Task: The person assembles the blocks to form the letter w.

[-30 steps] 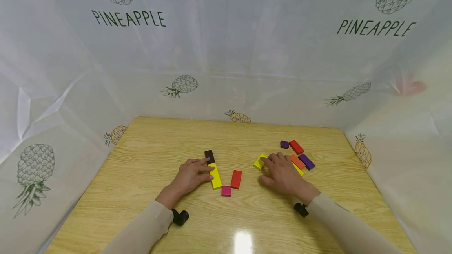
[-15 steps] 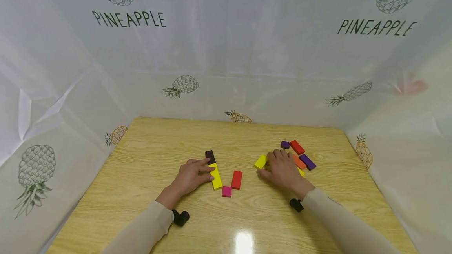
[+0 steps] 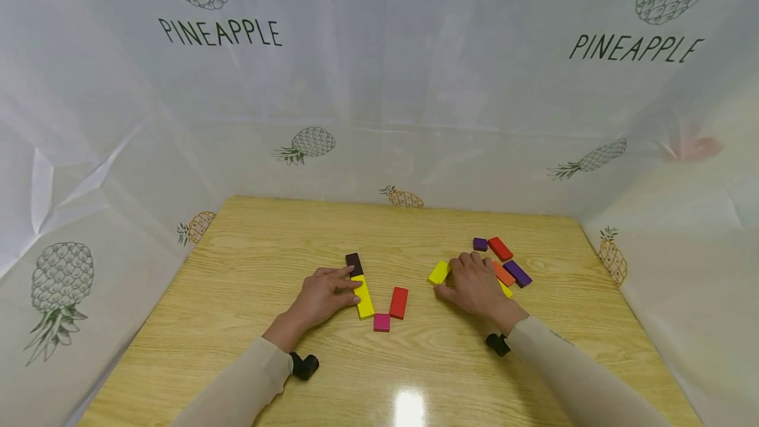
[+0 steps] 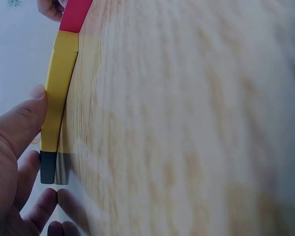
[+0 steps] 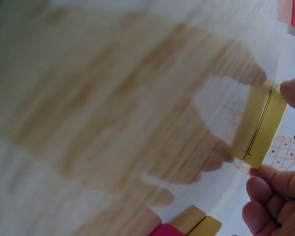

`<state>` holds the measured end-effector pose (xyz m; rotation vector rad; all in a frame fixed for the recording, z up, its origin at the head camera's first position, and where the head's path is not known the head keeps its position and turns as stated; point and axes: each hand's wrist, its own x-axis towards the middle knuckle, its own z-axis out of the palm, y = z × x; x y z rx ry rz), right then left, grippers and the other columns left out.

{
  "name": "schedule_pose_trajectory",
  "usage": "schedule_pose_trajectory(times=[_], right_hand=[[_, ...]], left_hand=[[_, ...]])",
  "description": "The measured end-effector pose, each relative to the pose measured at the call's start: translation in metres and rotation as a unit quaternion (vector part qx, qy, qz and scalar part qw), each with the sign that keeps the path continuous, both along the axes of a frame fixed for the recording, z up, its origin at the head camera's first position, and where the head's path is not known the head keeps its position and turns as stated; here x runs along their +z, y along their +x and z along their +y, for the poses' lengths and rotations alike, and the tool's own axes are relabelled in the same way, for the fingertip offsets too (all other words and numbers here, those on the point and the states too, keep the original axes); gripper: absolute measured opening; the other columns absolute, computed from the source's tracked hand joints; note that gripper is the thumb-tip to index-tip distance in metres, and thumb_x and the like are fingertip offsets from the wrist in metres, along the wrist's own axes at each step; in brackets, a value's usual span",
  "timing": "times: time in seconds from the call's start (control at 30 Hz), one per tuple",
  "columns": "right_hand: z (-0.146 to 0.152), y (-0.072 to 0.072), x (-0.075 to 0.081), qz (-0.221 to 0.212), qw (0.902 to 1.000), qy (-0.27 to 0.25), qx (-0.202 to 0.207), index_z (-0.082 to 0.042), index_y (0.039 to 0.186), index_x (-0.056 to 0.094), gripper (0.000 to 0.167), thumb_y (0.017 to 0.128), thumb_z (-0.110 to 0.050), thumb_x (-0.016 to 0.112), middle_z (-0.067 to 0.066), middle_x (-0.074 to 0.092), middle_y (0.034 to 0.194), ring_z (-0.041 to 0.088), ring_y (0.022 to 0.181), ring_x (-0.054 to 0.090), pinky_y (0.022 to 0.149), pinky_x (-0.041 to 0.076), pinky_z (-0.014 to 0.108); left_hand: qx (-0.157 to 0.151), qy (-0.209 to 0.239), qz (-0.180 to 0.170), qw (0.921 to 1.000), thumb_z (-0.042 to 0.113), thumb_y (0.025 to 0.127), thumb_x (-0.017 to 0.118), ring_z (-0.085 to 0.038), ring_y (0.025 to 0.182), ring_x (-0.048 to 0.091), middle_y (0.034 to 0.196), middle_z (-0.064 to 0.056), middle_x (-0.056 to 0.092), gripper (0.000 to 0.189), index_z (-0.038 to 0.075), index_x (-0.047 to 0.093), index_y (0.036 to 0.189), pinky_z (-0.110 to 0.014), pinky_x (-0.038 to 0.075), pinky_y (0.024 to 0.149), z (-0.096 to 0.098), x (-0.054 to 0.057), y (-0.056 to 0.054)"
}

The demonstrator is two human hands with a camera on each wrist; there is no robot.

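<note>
In the head view my left hand rests at a long yellow block and the dark brown block at its far end. The left wrist view shows the thumb against the yellow block's side and the other fingers loosely extended near the dark end. My right hand pinches a shorter yellow block lengthwise; in the right wrist view, thumb and index finger meet opposite ends of this yellow block. It lies flat on the table. A pink block and a red block lie between the hands.
Beside and beyond the right hand lie a small purple block, a red block, a longer purple block, an orange block and a partly hidden yellow block. A white pineapple-print sheet surrounds the wooden table.
The right hand has shifted slightly left, its index finger moving from over the shorter yellow block to its far end. The left hand stays in place.
</note>
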<state>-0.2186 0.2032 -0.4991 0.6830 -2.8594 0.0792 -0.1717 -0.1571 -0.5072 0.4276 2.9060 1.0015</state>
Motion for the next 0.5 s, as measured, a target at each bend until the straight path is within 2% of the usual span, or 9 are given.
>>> schedule_pose_trajectory(times=[0.33,0.5], right_hand=[[-0.0003,-0.0008,-0.0014,-0.005,0.9999,-0.009,0.002,-0.001,0.105,0.067,0.058,0.092,-0.056,0.073,0.013,0.061,0.099,0.034,0.095,0.050,0.079,0.038,0.046],[-0.0022,-0.0025,-0.0011,0.013,0.9995,-0.021,0.018,-0.001,0.109,0.065,0.059,0.089,-0.055,0.077,0.013,0.060,0.099,0.033,0.094,0.051,0.079,0.039,0.045]], left_hand=[[0.003,0.003,0.002,1.0000,0.033,0.095,0.080,-0.035,0.139,0.052,0.155,-0.001,0.059,0.032,0.022,0.081,0.125,-0.066,0.034,0.110,0.0007,0.0013,0.0005],[0.003,0.006,0.002,1.0000,0.033,0.095,0.080,-0.035,0.140,0.051,0.155,-0.001,0.059,0.032,0.023,0.081,0.126,-0.066,0.034,0.110,0.0005,-0.0002,-0.0004]])
